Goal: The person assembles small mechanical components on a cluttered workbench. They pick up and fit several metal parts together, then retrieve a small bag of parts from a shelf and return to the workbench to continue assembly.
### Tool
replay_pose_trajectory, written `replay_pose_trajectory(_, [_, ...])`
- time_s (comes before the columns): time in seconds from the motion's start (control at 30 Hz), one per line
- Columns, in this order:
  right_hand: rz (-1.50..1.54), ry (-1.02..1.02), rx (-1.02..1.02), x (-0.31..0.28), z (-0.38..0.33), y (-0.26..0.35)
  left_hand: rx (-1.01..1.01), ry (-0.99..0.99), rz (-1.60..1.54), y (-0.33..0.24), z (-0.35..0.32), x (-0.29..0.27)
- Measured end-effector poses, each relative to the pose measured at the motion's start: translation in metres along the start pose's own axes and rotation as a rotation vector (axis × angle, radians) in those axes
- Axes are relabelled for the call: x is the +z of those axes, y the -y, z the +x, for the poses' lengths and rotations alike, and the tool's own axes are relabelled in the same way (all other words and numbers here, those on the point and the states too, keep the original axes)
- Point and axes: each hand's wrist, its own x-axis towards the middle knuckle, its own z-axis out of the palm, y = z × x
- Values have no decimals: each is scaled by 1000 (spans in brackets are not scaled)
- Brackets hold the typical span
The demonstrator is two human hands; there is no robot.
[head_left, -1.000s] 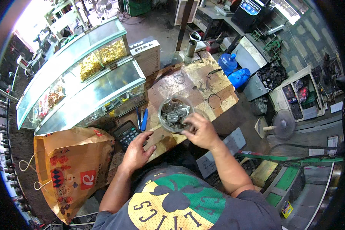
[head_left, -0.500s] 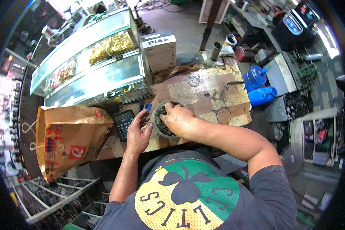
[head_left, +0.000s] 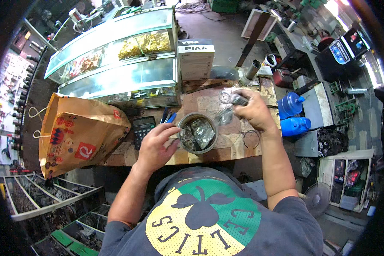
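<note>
A round metal bowl (head_left: 183, 124) stands on a worn wooden counter (head_left: 226, 145), holding clear plastic bags of small parts (head_left: 199, 132). My left hand (head_left: 156, 146) rests against the bowl's left rim with its fingers curled on it. Raised above the counter to the right of the bowl, my right hand (head_left: 252, 111) grips a clear plastic bag (head_left: 227, 112) that hangs down from the fist toward the bowl's right edge.
A black calculator (head_left: 142, 128) and blue pens (head_left: 168, 116) lie left of the bowl. An orange paper bag (head_left: 79, 132) sits at the counter's left end. A glass display case (head_left: 115, 64) and a white box (head_left: 196, 57) stand behind. Two blue bottles (head_left: 293, 115) lie right.
My right hand has left the bowl and risen to the right with a clear bag in it. My left hand stays at the bowl's rim. The view has shifted.
</note>
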Motion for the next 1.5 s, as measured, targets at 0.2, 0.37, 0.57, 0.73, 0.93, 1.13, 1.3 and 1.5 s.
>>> replay_pose_trajectory(0.2, [-24,-165,146,2,18,-108,163,916,636,-14,89,43])
replay_pose_trajectory(0.37, [-201,-266,75,22,18,-185,181,929,782,-16,104,70])
replay_pose_trajectory(0.57, [-779,-136,56,11,-21,-151,78,824,697,-34,103,51])
replay_pose_trajectory(0.73, [-602,134,-463,0,-21,-62,-271,373,95,-43,79,-8])
replay_pose_trajectory(0.93, [-1065,794,-568,95,14,-7,-472,-489,-1370,17,-3,-6])
replay_pose_trajectory(1.13, [-1408,781,-649,150,26,-34,-453,-662,-2248,53,-91,45])
replay_pose_trajectory(1.3, [-1306,843,-695,143,39,-46,-581,-625,-2283,50,-131,81])
replay_pose_trajectory(1.5, [-989,704,-529,103,39,-8,-698,-676,-1899,43,-136,70])
